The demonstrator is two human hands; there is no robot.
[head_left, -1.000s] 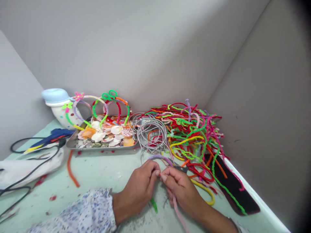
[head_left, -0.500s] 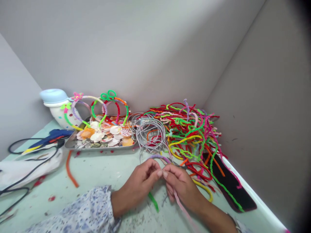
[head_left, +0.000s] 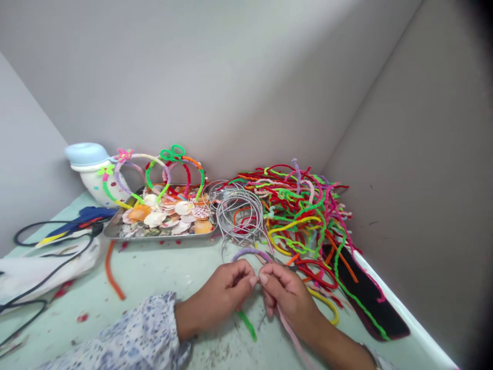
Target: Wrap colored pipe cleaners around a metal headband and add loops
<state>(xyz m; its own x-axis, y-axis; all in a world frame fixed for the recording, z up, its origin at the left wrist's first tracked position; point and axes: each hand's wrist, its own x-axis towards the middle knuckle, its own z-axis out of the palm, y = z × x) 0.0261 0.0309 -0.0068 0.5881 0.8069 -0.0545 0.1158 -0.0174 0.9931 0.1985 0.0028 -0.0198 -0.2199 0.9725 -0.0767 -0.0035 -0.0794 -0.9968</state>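
Here's a big tangle of pipe cleaners (head_left: 304, 216) heaped just beyond the fingers, a steel tray of seashells (head_left: 162, 237) farther left. The left hand (head_left: 217, 300) has its fingers (head_left: 241, 272) curled shut on a lilac-wrapped wire hoop (head_left: 250, 253), the right hand (head_left: 288, 298) pinching a pink pipe cleaner (head_left: 290, 334) right beside them, a green pipe cleaner (head_left: 246, 325) just below!

Bright, even light — faint shadows under the left hand (head_left: 219, 298) and right hand (head_left: 288, 303) — wide-angle bowing, dark upper-right corner.
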